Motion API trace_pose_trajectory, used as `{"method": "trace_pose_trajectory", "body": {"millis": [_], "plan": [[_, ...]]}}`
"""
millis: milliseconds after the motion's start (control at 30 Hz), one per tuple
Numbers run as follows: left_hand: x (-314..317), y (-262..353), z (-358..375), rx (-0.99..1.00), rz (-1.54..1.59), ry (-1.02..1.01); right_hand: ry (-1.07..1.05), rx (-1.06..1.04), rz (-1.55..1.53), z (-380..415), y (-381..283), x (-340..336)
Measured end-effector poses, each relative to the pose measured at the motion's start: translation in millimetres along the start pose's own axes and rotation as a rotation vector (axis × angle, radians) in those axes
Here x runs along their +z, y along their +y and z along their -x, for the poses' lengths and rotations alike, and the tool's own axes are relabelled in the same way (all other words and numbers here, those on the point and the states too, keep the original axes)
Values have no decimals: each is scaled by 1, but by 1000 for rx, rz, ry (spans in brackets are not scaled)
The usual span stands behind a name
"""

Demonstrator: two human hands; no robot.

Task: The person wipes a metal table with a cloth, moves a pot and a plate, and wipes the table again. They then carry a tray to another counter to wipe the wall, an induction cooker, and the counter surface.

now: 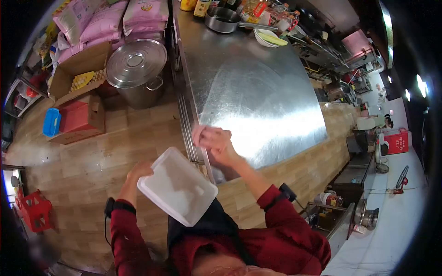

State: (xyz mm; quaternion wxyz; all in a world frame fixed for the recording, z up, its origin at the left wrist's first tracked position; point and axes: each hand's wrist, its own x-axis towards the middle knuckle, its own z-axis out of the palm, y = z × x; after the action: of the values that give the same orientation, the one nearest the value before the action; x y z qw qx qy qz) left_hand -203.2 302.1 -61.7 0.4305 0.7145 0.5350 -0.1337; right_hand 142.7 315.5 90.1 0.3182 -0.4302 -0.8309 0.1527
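I see the large steel stockpot with lid (136,69) on the wooden floor far left, and a steel pan (222,20) and white bowl (266,37) at the far end of the shiny steel desk (258,92). My left hand (138,171) grasps the white rectangular plastic tray (177,186) at its left edge, held off the desk's near corner, tilted, long axis running near-right. My right hand (212,139) is blurred on the desk's near edge; I cannot tell its grip.
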Motion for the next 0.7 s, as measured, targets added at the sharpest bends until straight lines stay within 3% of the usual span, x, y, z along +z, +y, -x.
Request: {"method": "trace_pose_trajectory", "body": {"millis": [133, 200, 233, 267, 300, 333, 400, 467, 533, 567, 633, 667, 700], "plan": [[-17, 33, -4, 35, -97, -120, -85, 45, -187, 41, -72, 8], [-25, 46, 6, 33, -73, -114, 34, 325, -458, 49, -76, -9], [-34, 56, 16, -8, -45, -137, 209, 466, -496, 62, -55, -9], [-43, 60, 20, -42, -27, -142, 271, 711, -818, 60, -42, -34], [-47, 59, 20, -40, -40, -134, 384, 709, -791, 61, -8, -48], [-49, 57, 20, 22, -105, -119, 450, 864, -611, 62, 28, -65], [-47, 48, 13, 102, -185, -111, 568, 833, -319, 40, 51, -92], [-37, 29, 1, 54, -53, -104, 486, 182, 390, 26, 46, -73], [-53, 41, 12, 37, -19, -87, 423, 286, 295, 8, 6, -28], [-55, 44, 21, -4, 23, -79, 465, 291, 25, 0, -30, -10], [-30, -4, -15, 81, 34, -33, 424, 94, -173, -7, -75, 3], [-32, -11, -19, 95, 2, -51, 178, 112, -164, 6, -76, 13], [-31, -14, -22, 107, -25, -64, 271, -23, -47, 23, -70, 37]]}}
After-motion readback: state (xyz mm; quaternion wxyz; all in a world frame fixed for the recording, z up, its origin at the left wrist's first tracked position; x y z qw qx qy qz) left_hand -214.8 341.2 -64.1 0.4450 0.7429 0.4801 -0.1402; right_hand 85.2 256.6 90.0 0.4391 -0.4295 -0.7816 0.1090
